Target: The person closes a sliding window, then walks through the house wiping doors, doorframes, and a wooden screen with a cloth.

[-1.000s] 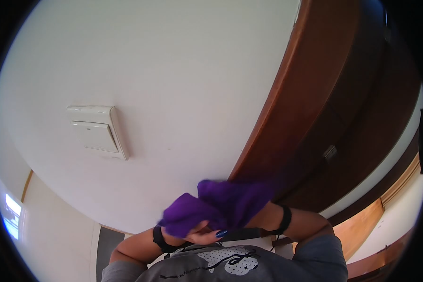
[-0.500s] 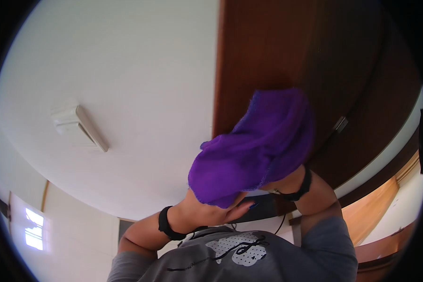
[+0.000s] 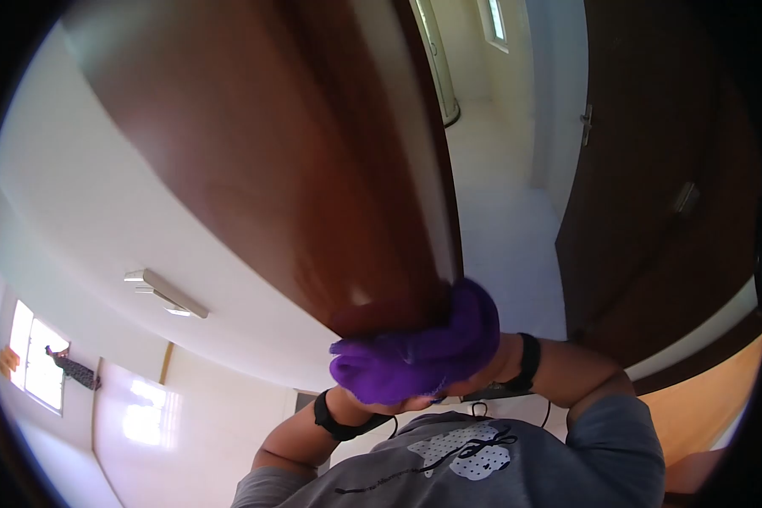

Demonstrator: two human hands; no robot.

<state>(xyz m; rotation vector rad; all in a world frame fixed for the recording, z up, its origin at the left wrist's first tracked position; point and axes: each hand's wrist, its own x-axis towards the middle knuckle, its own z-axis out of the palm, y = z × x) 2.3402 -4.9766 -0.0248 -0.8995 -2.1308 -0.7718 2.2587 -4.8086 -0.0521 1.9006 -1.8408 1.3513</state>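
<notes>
A bunched purple cloth (image 3: 406, 368) is held between my two hands, up against the lower end of a glossy brown wooden panel (image 3: 313, 169) as seen in this view. My left hand (image 3: 368, 408) grips the cloth from the left, its fingers mostly covered. From the right, my right hand (image 3: 489, 372) also holds the cloth, which hides most of its fingers. A few fingertips show below the cloth between the hands. Black bands sit on both wrists.
A dark door (image 3: 643, 169) with a metal handle (image 3: 586, 125) stands on the right, beside a passage with a pale floor (image 3: 504, 229). On the left are a white wall, a light fitting (image 3: 165, 292) and a bright window (image 3: 38, 356).
My view has swung, bringing the passage and door handle into sight. The cloth has gone from hanging loosely spread to bunched against the wood, lower in view and closer to my chest.
</notes>
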